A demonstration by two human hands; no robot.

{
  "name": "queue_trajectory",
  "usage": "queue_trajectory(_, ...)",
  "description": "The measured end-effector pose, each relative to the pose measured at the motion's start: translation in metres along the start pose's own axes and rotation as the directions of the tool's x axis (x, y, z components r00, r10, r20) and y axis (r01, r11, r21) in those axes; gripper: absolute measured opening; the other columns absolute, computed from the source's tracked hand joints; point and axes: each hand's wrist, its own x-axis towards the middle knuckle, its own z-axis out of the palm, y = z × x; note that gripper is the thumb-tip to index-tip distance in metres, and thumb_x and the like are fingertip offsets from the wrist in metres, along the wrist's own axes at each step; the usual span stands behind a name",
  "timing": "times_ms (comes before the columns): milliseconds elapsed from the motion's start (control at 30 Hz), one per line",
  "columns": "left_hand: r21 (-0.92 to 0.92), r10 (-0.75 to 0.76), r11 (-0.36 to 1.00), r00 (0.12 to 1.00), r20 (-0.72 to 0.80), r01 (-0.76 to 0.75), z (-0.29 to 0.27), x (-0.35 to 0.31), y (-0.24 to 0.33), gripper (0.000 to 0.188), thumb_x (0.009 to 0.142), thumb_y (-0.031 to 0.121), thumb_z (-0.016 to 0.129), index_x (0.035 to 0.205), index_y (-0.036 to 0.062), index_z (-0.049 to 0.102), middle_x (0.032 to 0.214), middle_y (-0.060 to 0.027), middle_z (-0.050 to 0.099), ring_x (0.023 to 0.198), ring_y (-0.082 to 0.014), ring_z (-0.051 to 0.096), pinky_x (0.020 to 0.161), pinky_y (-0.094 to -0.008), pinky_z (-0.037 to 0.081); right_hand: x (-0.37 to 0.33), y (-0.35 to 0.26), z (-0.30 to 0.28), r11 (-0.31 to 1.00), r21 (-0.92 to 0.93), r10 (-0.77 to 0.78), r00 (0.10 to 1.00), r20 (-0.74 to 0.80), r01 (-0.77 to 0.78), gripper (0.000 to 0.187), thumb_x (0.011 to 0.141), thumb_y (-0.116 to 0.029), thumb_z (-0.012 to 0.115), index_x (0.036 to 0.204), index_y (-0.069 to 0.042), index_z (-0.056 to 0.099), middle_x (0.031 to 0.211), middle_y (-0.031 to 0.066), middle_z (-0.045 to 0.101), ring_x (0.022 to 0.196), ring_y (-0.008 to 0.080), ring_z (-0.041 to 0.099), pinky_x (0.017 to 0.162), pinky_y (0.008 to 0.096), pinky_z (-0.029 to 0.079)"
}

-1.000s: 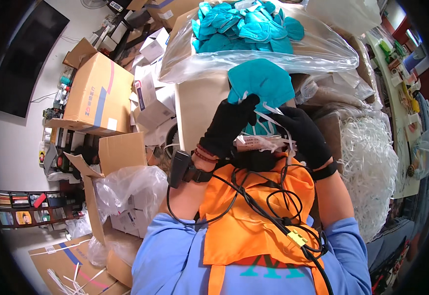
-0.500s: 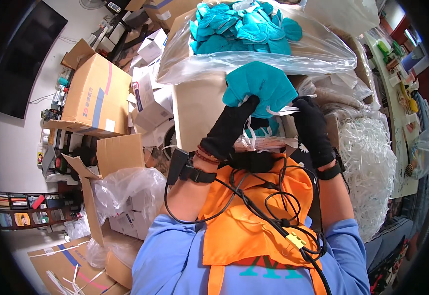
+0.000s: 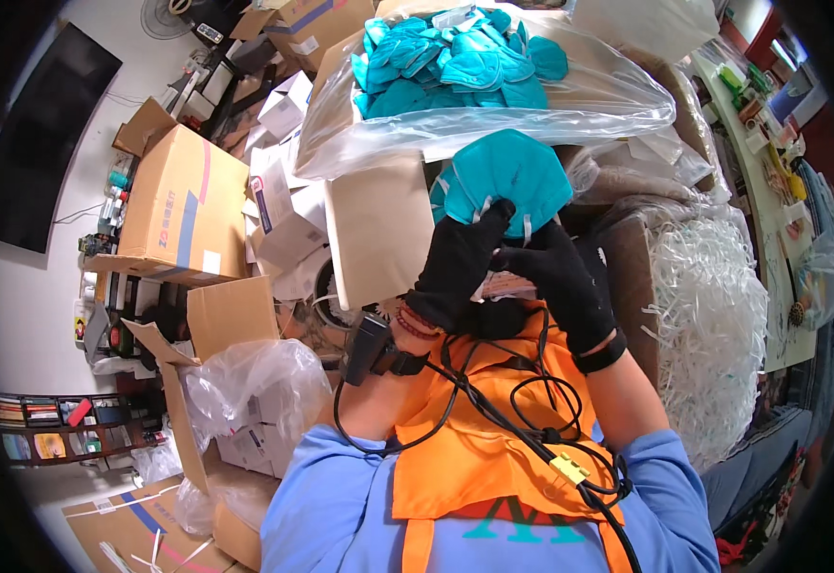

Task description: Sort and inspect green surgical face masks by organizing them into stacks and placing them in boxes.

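A teal folded-type face mask (image 3: 510,181) with white ear straps is held up in front of me. My left hand (image 3: 464,253), in a black glove, is closed on its lower left edge with the thumb on top. My right hand (image 3: 565,279), also gloved in black, is closed at the lower right edge, fingers bent toward the left hand beside a white strap. Another teal edge shows behind the mask's left side. Beyond it, a heap of teal masks (image 3: 469,62) lies in a box lined with a clear plastic bag (image 3: 388,134).
To my right stands a carton full of white straps (image 3: 708,315). A large carton (image 3: 188,201), white boxes (image 3: 283,191) and an open carton with plastic lining (image 3: 231,310) stand left. A cardboard flap (image 3: 374,229) rises beside my left hand. Black cables (image 3: 493,401) hang over my orange apron.
My right hand has moved left and inward from the strap at the mask's right side to its lower edge. The mask is now turned more upright and flatter toward me.
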Motion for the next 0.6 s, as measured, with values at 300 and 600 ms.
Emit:
queue_trajectory(300,0.369,-0.059,0.929,0.984,0.168,-0.008,-0.024,-0.01,-0.025,0.022,0.09,0.025,0.065,0.094,0.0032,0.064,0.08,-0.0021,0.063,0.073,-0.0101,0.06,0.059,-0.0281,0.046,-0.009,-0.013,-0.024,0.847,-0.446,0.387,0.911,0.142,-0.29,0.036,0.088,-0.014,0.062,0.122,-0.002,0.056,0.108,0.0079,0.063,0.093,0.016,0.061,0.078,0.0288,0.048)
queue_trajectory(600,0.689,0.456,0.454,0.812,0.365,-0.564,0.003,-0.033,-0.036,0.039,0.085,0.017,0.063,0.12,0.0038,0.054,0.094,-0.0159,0.059,0.081,-0.0302,0.062,0.063,-0.0412,0.049,-0.014,0.022,-0.066,0.984,-0.166,0.046,0.994,-0.099,-0.062,0.03,0.086,-0.007,0.062,0.115,0.0,0.059,0.096,0.0054,0.065,0.084,0.0185,0.062,0.071,0.031,0.05)
